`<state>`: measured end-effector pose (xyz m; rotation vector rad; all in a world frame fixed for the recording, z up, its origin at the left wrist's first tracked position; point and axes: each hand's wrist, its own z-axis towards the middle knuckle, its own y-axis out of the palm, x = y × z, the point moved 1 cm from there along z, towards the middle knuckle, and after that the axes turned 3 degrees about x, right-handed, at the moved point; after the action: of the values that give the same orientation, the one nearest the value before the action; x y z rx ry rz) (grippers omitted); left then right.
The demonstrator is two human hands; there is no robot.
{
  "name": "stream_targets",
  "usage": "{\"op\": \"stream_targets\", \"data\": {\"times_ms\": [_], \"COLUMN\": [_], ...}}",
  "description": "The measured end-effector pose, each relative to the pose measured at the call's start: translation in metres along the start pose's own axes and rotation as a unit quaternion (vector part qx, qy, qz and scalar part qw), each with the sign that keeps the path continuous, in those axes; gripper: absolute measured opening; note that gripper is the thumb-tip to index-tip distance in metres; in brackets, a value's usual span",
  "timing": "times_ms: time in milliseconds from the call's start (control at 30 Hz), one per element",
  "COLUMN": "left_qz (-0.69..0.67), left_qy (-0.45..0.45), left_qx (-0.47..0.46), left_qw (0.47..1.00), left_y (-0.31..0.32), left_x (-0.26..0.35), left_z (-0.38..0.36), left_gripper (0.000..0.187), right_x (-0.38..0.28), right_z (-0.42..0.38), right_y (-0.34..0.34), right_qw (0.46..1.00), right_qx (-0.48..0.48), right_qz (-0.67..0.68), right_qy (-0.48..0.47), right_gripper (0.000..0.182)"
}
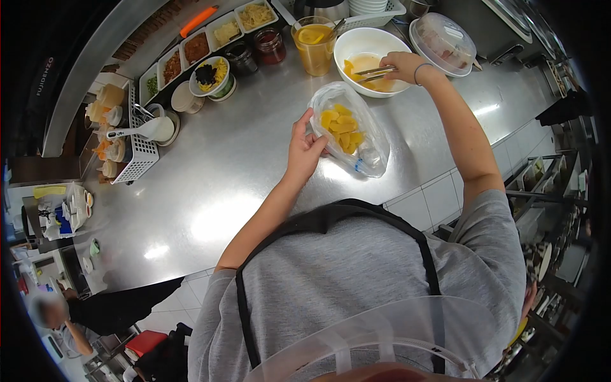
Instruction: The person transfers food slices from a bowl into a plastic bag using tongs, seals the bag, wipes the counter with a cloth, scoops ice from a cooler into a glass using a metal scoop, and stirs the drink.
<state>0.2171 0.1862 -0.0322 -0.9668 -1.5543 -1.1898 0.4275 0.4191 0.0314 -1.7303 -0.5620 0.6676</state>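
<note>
My left hand (pixel 305 148) grips the near-left edge of a clear plastic bag (pixel 374 156), thumb and fingers closed on the film. Yellow pickled radish slices (pixel 344 127) lie in the bag, whose mouth spreads wide on the steel counter. Over the white bowl (pixel 344 48) my right hand (pixel 407 69) is closed around metal tongs (pixel 375 72). The tong tips reach down into the bowl, close to a few yellow slices and some pale liquid.
Behind the bag stand a pitcher (pixel 315 54) of yellow drink and a red-filled jar (pixel 270 48). A domed clear lid (pixel 443 38) sits at back right. Topping trays (pixel 194 46) line the back left, near a white basket (pixel 137 159). Another person (pixel 79 334) is at lower left.
</note>
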Motion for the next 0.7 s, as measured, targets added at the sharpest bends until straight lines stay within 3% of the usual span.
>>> {"op": "stream_targets", "data": {"times_ms": [233,333,400,433,500,533,633,700], "left_qz": [0.01,0.032,0.025,0.019,0.009,0.0,0.004,0.004], "left_qy": [0.005,-0.008,-0.011,-0.015,-0.02,-0.023,0.002,0.002], "left_qx": [-0.001,0.001,0.001,-0.001,-0.003,-0.004,0.008,0.006], "left_qw": [1.0,0.999,1.0,1.0,1.0,1.0,1.0,1.0], "left_y": [-0.001,-0.002,-0.001,0.0,0.003,0.005,0.008,0.006], "left_x": [0.0,0.002,0.007,0.01,0.015,0.016,0.019,0.016], "left_z": [-0.002,-0.005,-0.005,-0.005,-0.003,-0.002,-0.003,-0.004], "left_gripper": [0.063,0.062,0.061,0.061,0.062,0.063,0.063,0.063], "right_x": [0.0,-0.003,-0.018,-0.027,-0.052,-0.065,-0.055,-0.027], "right_z": [-0.011,-0.025,-0.044,-0.051,-0.062,-0.067,-0.067,-0.058], "right_y": [-0.003,-0.018,-0.035,-0.037,-0.041,-0.044,-0.051,-0.055], "right_qw": [0.999,0.995,0.98,0.98,0.975,0.974,0.962,0.973], "right_qx": [0.044,0.091,0.094,0.094,0.067,0.003,0.022,0.051], "right_qz": [-0.004,0.037,0.177,0.177,0.168,0.209,0.254,0.211], "right_qy": [0.023,0.004,0.009,0.01,-0.126,-0.09,-0.099,-0.08], "right_gripper": [0.024,0.024,0.025,0.025,0.027,0.029,0.031,0.033]}}
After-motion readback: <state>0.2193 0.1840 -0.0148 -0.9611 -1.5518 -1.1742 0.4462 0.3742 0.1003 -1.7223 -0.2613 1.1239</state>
